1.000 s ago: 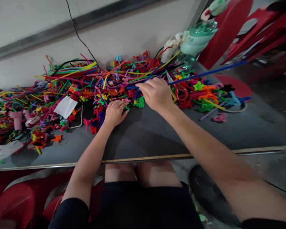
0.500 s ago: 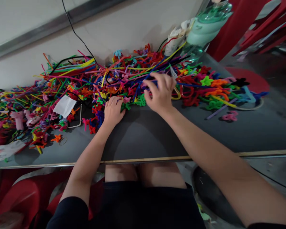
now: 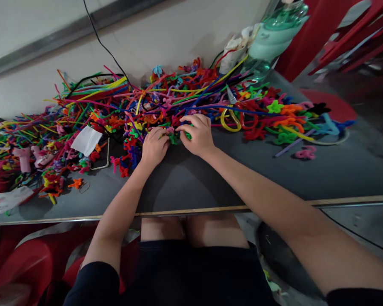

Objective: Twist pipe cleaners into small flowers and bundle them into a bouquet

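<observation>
A big heap of coloured pipe cleaners (image 3: pixel 121 106) and small twisted shapes lies along the back of the grey table (image 3: pixel 191 182). My left hand (image 3: pixel 153 146) rests at the heap's front edge, fingers curled on a small dark green twisted piece (image 3: pixel 173 138). My right hand (image 3: pixel 198 135) has come in beside it, fingers bent and pinching the same green piece together with a bright green bit. The two hands almost touch. Yellow-and-red-handled scissors (image 3: pixel 231 117) lie just right of my right hand.
A phone (image 3: pixel 102 155) under a white paper slip (image 3: pixel 87 141) lies left of my left hand. A mint green bottle (image 3: pixel 270 40) stands at the back right. Red plastic chairs (image 3: pixel 347 29) fill the right. A black cable (image 3: pixel 105 46) runs up the wall.
My right hand let go of the long blue pipe cleaner, drew back from the heap and moved left to meet my left hand at the green piece. The left hand barely moved.
</observation>
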### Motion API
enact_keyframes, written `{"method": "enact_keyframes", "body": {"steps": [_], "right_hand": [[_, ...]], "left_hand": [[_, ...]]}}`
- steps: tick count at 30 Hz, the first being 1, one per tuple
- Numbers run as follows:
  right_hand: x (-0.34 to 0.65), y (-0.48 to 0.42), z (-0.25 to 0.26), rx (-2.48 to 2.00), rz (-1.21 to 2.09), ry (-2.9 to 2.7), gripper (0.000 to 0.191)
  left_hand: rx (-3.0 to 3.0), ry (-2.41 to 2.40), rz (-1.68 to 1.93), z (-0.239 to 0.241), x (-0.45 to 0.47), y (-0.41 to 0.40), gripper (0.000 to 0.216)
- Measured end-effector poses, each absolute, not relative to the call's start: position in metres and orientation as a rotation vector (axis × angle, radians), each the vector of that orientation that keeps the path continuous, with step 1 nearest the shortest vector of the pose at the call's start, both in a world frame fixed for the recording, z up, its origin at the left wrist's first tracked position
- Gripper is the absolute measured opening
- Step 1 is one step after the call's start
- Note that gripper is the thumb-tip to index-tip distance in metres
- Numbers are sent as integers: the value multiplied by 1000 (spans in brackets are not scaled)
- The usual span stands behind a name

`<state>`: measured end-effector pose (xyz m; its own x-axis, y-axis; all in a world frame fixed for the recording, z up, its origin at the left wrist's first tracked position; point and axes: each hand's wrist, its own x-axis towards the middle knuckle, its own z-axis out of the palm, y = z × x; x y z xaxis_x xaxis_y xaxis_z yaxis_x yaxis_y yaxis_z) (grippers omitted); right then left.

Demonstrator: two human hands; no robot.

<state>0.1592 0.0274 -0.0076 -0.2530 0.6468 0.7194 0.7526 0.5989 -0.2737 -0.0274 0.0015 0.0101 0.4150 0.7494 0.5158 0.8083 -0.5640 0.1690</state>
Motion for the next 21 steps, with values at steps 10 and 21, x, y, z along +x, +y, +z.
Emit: {"method": "enact_keyframes", "body": {"steps": [10,21], "right_hand": [[163,29,-7,-1068,-80,-2021,32],[163,34,-9,-1121,0,-2232,25]], "left_hand": [[-2486,-1444,-1956,17,-25,-1,22],[-1850,-1796,-2449,22,-37,6,31]]}}
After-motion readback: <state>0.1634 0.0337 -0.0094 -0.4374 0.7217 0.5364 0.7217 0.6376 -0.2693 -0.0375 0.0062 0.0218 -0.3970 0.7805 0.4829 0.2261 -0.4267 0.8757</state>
